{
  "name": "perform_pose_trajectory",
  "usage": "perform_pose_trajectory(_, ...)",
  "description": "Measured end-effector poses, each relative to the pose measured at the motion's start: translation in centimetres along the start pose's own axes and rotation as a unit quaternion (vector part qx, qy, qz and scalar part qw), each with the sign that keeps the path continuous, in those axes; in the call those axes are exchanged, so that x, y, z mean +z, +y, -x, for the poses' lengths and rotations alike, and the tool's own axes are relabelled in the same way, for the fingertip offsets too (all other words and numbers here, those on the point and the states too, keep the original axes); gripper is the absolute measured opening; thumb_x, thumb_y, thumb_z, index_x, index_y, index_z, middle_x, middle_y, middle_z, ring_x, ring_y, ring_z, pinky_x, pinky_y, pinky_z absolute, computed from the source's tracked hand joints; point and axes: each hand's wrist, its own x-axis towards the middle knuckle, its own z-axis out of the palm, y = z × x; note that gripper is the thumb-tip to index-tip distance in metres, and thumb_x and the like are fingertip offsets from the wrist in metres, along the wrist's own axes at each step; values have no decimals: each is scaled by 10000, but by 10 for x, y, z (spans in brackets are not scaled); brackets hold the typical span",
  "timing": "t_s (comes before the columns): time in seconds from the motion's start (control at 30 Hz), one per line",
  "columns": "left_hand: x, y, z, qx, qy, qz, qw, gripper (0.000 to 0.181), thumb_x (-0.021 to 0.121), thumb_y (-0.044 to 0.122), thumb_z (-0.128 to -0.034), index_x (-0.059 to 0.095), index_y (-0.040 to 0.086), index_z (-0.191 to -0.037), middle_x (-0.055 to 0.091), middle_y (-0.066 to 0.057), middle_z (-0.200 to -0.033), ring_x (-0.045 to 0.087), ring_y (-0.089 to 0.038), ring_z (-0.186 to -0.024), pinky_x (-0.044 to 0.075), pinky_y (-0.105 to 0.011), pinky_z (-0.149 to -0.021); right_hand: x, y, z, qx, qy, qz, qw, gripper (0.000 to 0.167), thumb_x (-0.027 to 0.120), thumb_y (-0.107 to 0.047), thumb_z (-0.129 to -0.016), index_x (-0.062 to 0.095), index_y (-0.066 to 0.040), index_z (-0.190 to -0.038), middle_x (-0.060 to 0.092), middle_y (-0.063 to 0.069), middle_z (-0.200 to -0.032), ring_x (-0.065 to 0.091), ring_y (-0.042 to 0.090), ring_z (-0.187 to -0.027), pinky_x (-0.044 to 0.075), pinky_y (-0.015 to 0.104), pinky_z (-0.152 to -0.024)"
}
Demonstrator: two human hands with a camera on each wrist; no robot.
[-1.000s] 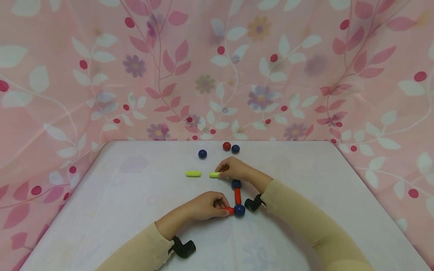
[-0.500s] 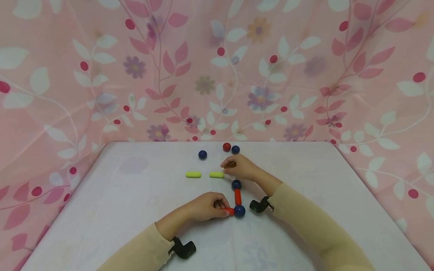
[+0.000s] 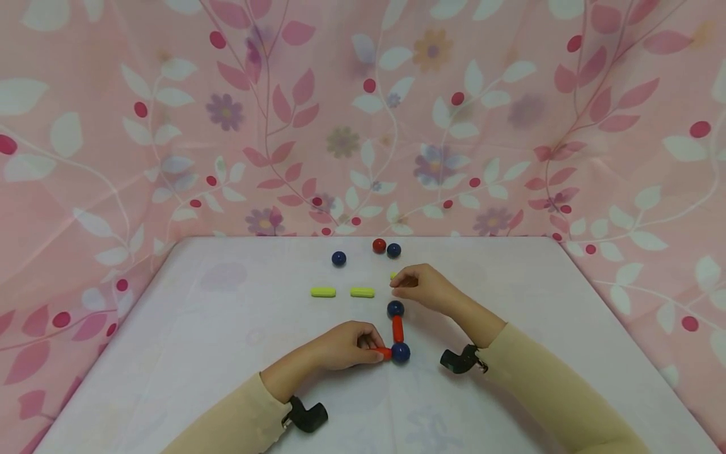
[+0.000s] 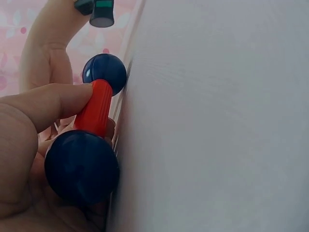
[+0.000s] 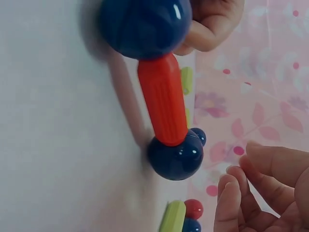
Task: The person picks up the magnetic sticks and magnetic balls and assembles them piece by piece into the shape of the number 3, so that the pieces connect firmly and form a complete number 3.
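Note:
My left hand [image 3: 346, 345] pinches a red stick [image 3: 387, 353] [image 4: 94, 108]. Blue balls sit at both its ends in the left wrist view; the nearer one [image 4: 82, 167] is hidden under the hand in the head view. From the corner ball [image 3: 400, 353] [image 5: 146, 24] a second red stick [image 3: 398, 330] [image 5: 163, 99] runs away to another blue ball [image 3: 396, 309] [image 5: 175, 157]. My right hand [image 3: 425, 288] hovers with loosely bent, parted fingers and holds nothing. By its fingertips lies a yellow-green stick [image 3: 393, 276] [image 5: 173, 217], mostly covered in the head view.
Two more yellow-green sticks [image 3: 323, 292] [image 3: 362, 292] lie in a row left of my right hand. Toward the table's back edge are a blue ball [image 3: 338, 258], a red ball [image 3: 379, 246] and another blue ball [image 3: 394, 250]. A pink floral cloth hangs behind.
My right hand has let go of the middle yellow-green stick and moved right, baring the tip of another one. My left hand stays on its red stick.

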Motion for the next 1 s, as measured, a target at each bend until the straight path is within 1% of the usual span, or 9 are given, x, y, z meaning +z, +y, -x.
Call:
perform_pose_trajectory(0.23,0,0,-1,41,-7,-49,10000,80,735,245,-925,698,223,-991,615,70,-826,544,-105,-761,442,-251,-699,2,12,16,94,-1,24,10000,150,737,-154,-921,733,-48,-1027,697,-3,-895,596,163,-826,502,289,-760)
perform_pose_trajectory(0.47,1,-1,0,104,34,-75,9999,83,733,250,-925,698,229,-998,617,73,-830,547,-104,-775,447,-254,-713,7,18,30,407,13,-49,9992,93,754,-153,-904,742,-77,-956,686,-6,-858,576,169,-787,495,298,-700)
perform_pose_trajectory(0.57,1,-1,0,104,66,-87,9999,82,734,256,-925,700,236,-997,618,77,-834,549,-104,-787,450,-257,-724,11,22,32,521,-73,-80,9986,86,749,-151,-904,737,-79,-949,672,-11,-826,574,159,-765,493,289,-691)
perform_pose_trajectory(0.73,1,-1,-1,151,68,-95,9998,81,730,261,-928,700,238,-1000,622,82,-841,551,-101,-797,453,-255,-731,18,28,36,578,-202,-183,9980,95,750,-145,-894,728,-62,-934,667,-8,-775,580,147,-710,492,291,-662)
perform_pose_trajectory(0.87,1,-1,-1,162,51,-91,9998,80,727,255,-931,700,234,-1003,626,87,-850,552,-97,-802,455,-251,-733,22,26,38,800,-180,-165,9965,102,762,-177,-889,734,-82,-913,666,-16,-747,577,141,-696,486,289,-651)
perform_pose_trajectory(1.0,2,-1,-1,124,46,-88,9999,78,727,251,-930,699,231,-1000,628,90,-846,553,-93,-789,455,-248,-721,25,23,38,1005,-152,-131,9947,143,775,-209,-885,733,-75,-910,665,-12,-719,576,143,-664,482,286,-623)
